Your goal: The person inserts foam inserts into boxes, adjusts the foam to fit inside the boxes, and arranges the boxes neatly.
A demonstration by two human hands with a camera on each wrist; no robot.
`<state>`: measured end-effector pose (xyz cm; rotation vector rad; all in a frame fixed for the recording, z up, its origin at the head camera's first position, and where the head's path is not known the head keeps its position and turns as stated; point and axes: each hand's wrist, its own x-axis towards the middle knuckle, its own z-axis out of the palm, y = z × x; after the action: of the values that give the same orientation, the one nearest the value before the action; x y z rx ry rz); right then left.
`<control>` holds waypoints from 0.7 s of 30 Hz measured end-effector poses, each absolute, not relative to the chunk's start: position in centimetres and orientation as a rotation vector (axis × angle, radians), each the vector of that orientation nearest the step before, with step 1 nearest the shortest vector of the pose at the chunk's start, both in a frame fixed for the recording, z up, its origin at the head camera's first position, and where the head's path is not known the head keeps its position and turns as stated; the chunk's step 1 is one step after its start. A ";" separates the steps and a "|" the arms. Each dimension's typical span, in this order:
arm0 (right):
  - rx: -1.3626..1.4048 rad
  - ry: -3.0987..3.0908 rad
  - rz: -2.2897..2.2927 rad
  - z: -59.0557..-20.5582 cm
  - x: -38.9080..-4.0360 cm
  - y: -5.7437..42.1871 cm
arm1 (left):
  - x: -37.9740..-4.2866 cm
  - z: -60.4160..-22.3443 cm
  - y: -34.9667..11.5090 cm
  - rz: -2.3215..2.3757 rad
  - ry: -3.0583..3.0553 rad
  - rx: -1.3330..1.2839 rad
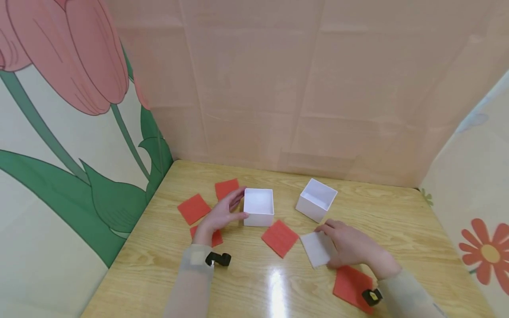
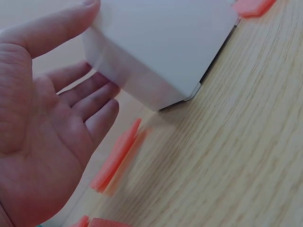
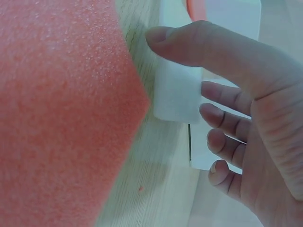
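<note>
A white open-topped box [image 1: 258, 216] stands on the table, and my left hand [image 1: 224, 212] is at its left side. The thumb touches the box near its front corner; the fingers extend along the side, loosely spread in the left wrist view. My right hand [image 1: 351, 243] is at a white foam square [image 1: 317, 249], with thumb and fingers spread across its right side. In the right wrist view the fingertips [image 3: 213, 113] are beside the slab's edge, and the thumb crosses in front of it. Whether they press on it is unclear.
A second white open-topped box [image 1: 316, 200] stands turned at the back right. Red foam squares lie about: one [image 1: 280, 238] between the hands, one [image 1: 351, 287] under the right wrist, and others [image 1: 194, 209] around the left hand. Fabric walls border the wooden table [image 1: 246, 282].
</note>
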<state>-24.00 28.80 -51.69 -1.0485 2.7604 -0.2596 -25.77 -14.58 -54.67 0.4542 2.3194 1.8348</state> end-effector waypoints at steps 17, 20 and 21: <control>-1.011 2.829 -0.315 -51.1 -23.3 28.9 | -25.8 -54.8 -14.7 1.824 2.336 0.474; -1.023 2.826 -0.331 -50.7 -23.0 28.4 | -25.8 -54.9 -14.7 1.827 2.333 0.478; -1.032 2.825 -0.335 -50.6 -22.9 28.2 | -25.8 -55.0 -14.7 1.827 2.333 0.479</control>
<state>-22.94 28.23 -50.57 -1.0319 2.8250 -0.3353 -25.80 -14.68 -54.96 0.4787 2.3331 1.8271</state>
